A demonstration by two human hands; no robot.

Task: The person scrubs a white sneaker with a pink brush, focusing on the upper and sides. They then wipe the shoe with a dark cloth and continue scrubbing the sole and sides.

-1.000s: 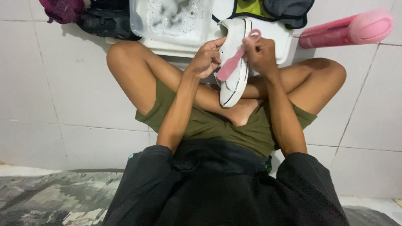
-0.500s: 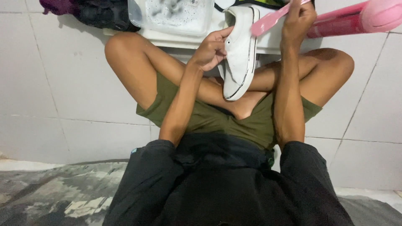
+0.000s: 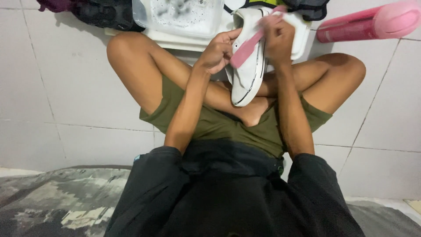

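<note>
- Two bare hands work on one shoe in the upper middle of the frame, above the crossed bare legs of a person seated on a white tiled floor (image 3: 52, 87).
- The left hand (image 3: 218, 52) curls its fingers around the near edge of a white canvas sneaker with a dark line along its sole (image 3: 250, 74), gripping it firmly.
- The sneaker stands nearly upright, toe pointing down toward the person's lap, sole facing the lower right.
- The right hand (image 3: 278, 37) is closed tightly around the top end of a pink plastic brush (image 3: 246, 49), which slants down to the left and lies against the sneaker's side.
- Just behind the sneaker, at the top of the frame, sits a clear plastic tub of soapy water (image 3: 180, 17), resting on a white plastic tray (image 3: 175, 41).
- In the upper right corner lies a pink tube-shaped plastic container (image 3: 372, 24), on its side, apart from the hands.
- Dark clothes (image 3: 103, 13) are heaped in the upper left corner, beside the tub.
- Olive green shorts (image 3: 215, 125) and a black shirt (image 3: 228, 197) fill the lower middle of the frame.
</note>
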